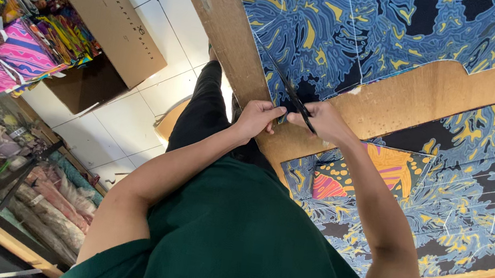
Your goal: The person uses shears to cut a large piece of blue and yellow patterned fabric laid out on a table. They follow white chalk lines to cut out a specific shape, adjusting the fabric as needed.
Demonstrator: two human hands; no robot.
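Note:
My right hand (328,121) grips the handles of black scissors (291,94), whose blades point away across a blue and yellow patterned fabric (338,30) spread on a wooden table (412,97). Just left of the scissors, my left hand (256,118) pinches the fabric's edge at the table's rim. The two hands almost touch. A second sheet of the same blue fabric (483,189) lies to the right, under my right forearm.
An orange and pink patterned piece (377,169) lies on the blue fabric near my right arm. A cardboard box (110,19) and stacks of colourful folded cloth (11,44) stand on the white tiled floor at left. Fabric rolls (54,203) lie lower left.

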